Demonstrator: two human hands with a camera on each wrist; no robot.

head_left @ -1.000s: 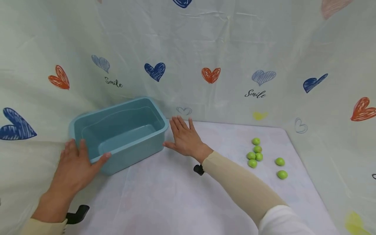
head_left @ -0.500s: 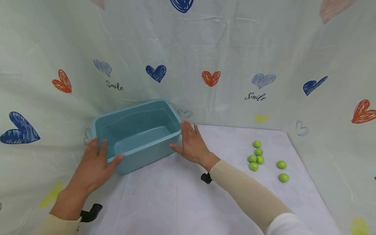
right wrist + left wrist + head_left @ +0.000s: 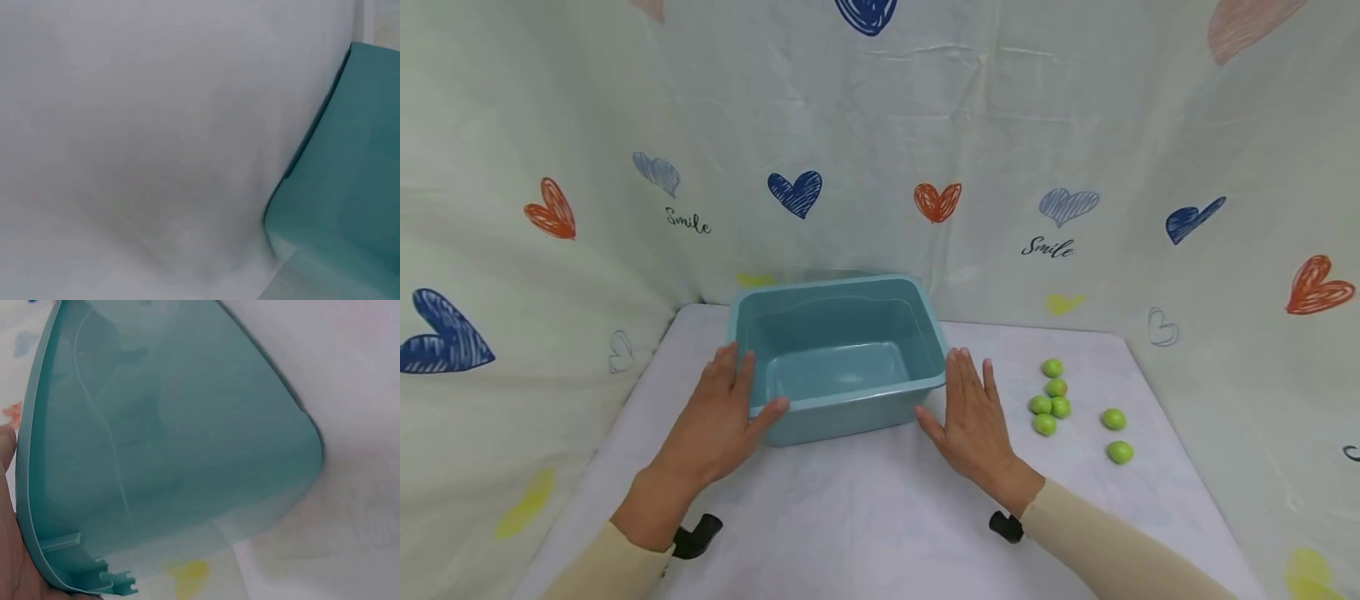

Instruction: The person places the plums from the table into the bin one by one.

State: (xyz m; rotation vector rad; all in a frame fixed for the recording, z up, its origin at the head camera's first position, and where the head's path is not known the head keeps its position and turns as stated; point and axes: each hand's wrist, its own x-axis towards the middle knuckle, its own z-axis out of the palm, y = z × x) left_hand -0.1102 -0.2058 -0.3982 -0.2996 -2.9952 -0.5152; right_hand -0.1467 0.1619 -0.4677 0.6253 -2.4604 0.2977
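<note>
A blue-green plastic bin (image 3: 859,414) stands upright at the back of the table, its hollow inside bare in the head view. At its left front corner lies my left hand (image 3: 718,425), fingers straight along the left side and thumb stretched over the front rim. My right hand (image 3: 973,425) is flat at the right front corner, fingertips right at the rim, thumb spread toward the front wall. The left wrist view shows the bin's outer wall (image 3: 175,437) with fingers (image 3: 11,550) beside the rim. In the right wrist view the bin (image 3: 356,162) fills the right edge, the hand hidden.
Several small green round fruits (image 3: 1045,425) lie loosely grouped on the white table cover (image 3: 857,508), right of my right hand. Two more, including a green fruit (image 3: 1120,452), lie farther right. A heart-printed sheet (image 3: 865,125) hangs behind and around the table.
Both hands and the bin between them have moved right, from the left edge of the table toward its middle. The bin has turned a little squarer to me. The green fruits stay put.
</note>
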